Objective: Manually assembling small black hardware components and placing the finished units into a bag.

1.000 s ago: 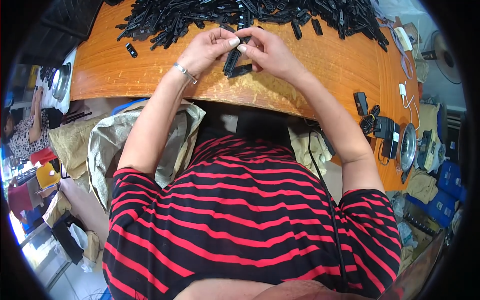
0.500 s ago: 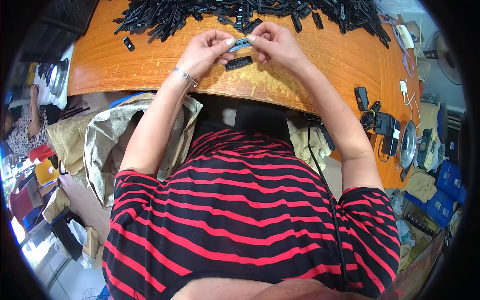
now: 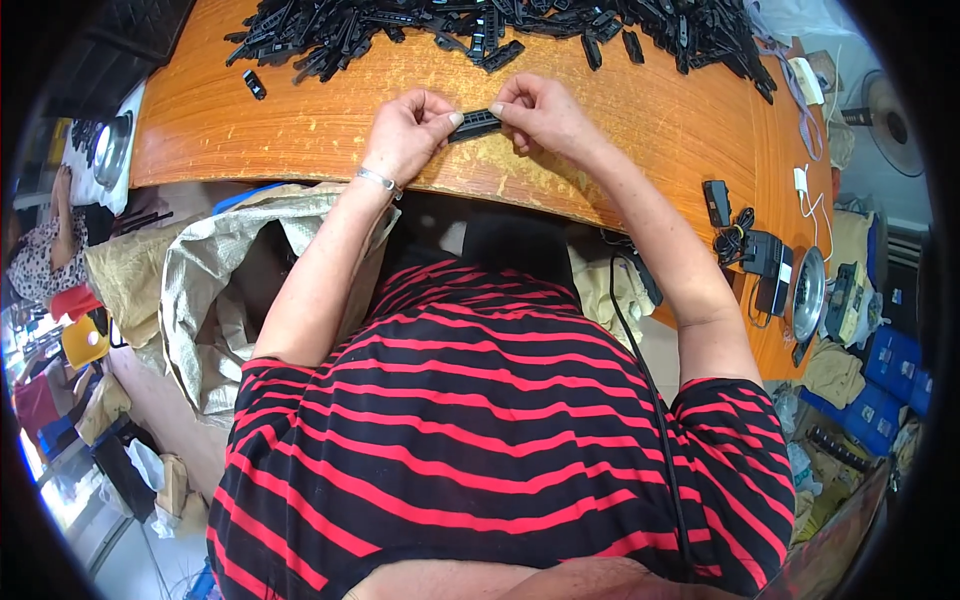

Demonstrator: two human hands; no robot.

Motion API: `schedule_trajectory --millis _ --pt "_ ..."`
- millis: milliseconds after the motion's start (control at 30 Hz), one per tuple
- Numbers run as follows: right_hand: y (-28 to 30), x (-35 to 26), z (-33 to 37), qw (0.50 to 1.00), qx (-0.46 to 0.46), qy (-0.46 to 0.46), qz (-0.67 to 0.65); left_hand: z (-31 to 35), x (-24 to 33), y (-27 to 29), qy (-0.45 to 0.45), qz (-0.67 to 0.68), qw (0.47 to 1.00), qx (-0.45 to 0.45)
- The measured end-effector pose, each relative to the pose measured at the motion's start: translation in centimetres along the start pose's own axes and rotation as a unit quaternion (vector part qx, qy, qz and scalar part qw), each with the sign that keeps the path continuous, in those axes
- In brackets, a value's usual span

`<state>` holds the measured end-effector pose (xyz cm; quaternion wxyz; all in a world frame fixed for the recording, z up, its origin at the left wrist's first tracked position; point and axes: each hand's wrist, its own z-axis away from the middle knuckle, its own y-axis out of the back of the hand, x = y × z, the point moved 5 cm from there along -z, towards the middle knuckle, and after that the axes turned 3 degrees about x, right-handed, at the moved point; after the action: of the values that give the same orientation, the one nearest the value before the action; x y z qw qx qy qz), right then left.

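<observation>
Between my two hands, low over the near edge of the wooden table (image 3: 330,140), is a narrow black plastic part (image 3: 478,122) with a ribbed top. My left hand (image 3: 400,138) pinches its left end between thumb and fingers. The right end sits in the pinch of my right hand (image 3: 545,115). It lies over the spot of a second black part, and I cannot tell whether the two are joined. Beyond my hands spreads a large heap of similar black parts (image 3: 340,40). One loose black part (image 3: 503,55) lies at the heap's near edge.
A small black piece (image 3: 254,84) lies alone at the left. An open woven sack (image 3: 200,300) hangs below the table edge. To the right are a black adapter (image 3: 765,255) with coiled cable and a metal bowl (image 3: 808,290). At far left, another person's arm (image 3: 63,225) shows.
Both hands have come down and nearer to me, bringing the held strip onto the black part that lay on the table. The heap has not visibly changed.
</observation>
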<state>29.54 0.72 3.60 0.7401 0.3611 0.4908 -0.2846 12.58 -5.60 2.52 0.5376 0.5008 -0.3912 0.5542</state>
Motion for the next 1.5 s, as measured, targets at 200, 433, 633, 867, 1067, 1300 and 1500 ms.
schedule_trajectory --millis 200,433,633,867,1067,1300,1500 --pt "-0.3 0.8 -0.4 0.999 0.017 0.035 0.024 -0.1 -1.1 0.1 -0.009 -0.026 0.999 0.036" --pt "-0.7 0.7 -0.5 0.999 0.015 0.038 0.031 -0.3 -0.8 0.6 -0.005 -0.048 0.998 0.048" --pt "-0.7 -0.7 -0.3 0.995 -0.016 0.015 0.094 -1.1 -1.2 0.8 -0.001 -0.07 0.997 0.04" --pt "-0.3 -1.2 -0.9 0.983 -0.063 -0.056 0.16 -1.6 -1.1 0.9 0.013 -0.107 0.994 -0.002" --pt "-0.6 -0.9 -0.5 0.978 -0.068 -0.057 0.188 -1.4 -1.1 0.4 -0.029 -0.235 0.972 -0.006" --pt "-0.5 0.8 0.2 0.995 -0.013 0.006 0.102 -0.9 0.0 0.2 -0.047 -0.236 0.97 -0.006" --pt "-3.0 -1.6 4.2 0.997 -0.013 0.069 0.028 4.5 -0.1 0.2 0.075 0.067 0.991 -0.093"
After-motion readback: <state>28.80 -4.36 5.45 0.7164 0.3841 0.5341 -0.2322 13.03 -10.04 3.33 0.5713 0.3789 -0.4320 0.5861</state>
